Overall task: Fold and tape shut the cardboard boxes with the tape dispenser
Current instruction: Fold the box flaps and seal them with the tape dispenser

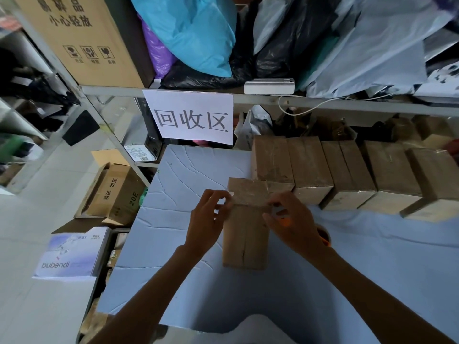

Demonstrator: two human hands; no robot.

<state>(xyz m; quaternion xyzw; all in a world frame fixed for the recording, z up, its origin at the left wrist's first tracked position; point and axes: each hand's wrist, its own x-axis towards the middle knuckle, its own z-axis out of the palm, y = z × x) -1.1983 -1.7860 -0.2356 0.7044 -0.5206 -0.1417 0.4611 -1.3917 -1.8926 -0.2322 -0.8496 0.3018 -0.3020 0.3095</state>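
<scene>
A small cardboard box (246, 234) stands on the blue table (188, 175) in front of me, its closed flaps facing up. My left hand (207, 219) pinches the end of a clear tape strip at the box's upper left edge. My right hand (293, 219) grips an orange tape dispenser (285, 220) at the box's upper right edge. The tape runs across the box between my two hands. Most of the dispenser is hidden under my right hand.
Several taped cardboard boxes (347, 175) stand in a row at the back right of the table. A metal shelf (273, 98) with bags and a paper sign (191, 117) rises behind. Open cartons (114, 192) and a white box (72, 254) lie on the floor left.
</scene>
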